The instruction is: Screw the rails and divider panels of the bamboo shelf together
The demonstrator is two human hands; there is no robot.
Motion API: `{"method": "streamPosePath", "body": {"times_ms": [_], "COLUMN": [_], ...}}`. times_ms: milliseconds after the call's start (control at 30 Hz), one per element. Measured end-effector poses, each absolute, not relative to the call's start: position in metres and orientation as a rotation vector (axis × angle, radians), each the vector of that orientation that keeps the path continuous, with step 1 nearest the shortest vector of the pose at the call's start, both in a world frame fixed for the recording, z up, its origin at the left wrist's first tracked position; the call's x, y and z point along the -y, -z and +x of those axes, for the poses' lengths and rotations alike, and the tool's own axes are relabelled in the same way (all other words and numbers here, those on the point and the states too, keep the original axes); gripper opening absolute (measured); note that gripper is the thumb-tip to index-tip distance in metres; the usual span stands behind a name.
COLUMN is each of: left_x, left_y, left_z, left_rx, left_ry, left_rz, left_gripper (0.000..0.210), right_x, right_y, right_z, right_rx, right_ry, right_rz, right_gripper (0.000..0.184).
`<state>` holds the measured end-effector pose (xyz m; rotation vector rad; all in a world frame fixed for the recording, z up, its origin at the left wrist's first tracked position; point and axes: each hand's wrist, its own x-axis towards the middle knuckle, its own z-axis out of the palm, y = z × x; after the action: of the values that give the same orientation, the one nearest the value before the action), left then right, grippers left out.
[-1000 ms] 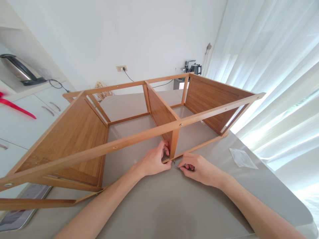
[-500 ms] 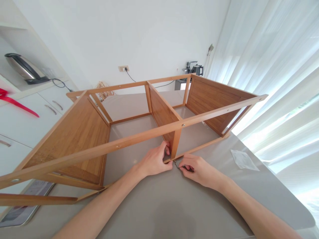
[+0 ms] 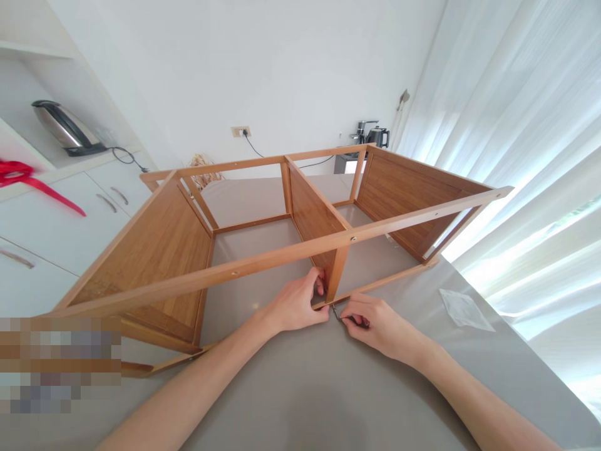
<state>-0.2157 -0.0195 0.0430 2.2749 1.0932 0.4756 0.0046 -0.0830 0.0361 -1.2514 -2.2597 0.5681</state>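
A wooden shelf frame [image 3: 282,252] lies on its side across the table, with a middle shelf panel [image 3: 313,210] between two end panels. My left hand [image 3: 298,305] is closed round the lower rail where the middle panel meets it, thumb in front and fingers behind. Just right of that joint, my right hand [image 3: 378,322] pinches a small, thin metal hex key [image 3: 337,313]. Its tip reaches the lower rail at a bolt below the middle panel; the rest of the key is hidden in my fingers.
A clear plastic bag [image 3: 464,310] lies on the grey table [image 3: 282,388] at the right. White curtains [image 3: 530,156] hang beyond it. At the left, a kettle [image 3: 68,128] stands on a cabinet shelf, with a red ribbon [image 3: 51,194] nearby. The lower left corner is pixelated.
The view has shifted slightly, so everything sits a little further right and most of it lower. Both hands keep their places at the joint; the key's angle seems slightly changed.
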Motion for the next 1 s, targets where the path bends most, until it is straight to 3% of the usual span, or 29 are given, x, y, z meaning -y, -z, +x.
{"method": "streamPosePath", "body": {"times_ms": [1000], "left_x": [0.0177], "left_y": [-0.0382], "left_z": [-0.2177], "left_rx": [-1.055], "left_ry": [-0.526], "left_rz": [2.275], "left_gripper": [0.042], "right_x": [0.0847], "right_y": [-0.0301], "right_z": [-0.0008], "right_rx": [2.282], "right_ry": [-0.555], "right_rz": [-1.338], "right_gripper": [0.015]}}
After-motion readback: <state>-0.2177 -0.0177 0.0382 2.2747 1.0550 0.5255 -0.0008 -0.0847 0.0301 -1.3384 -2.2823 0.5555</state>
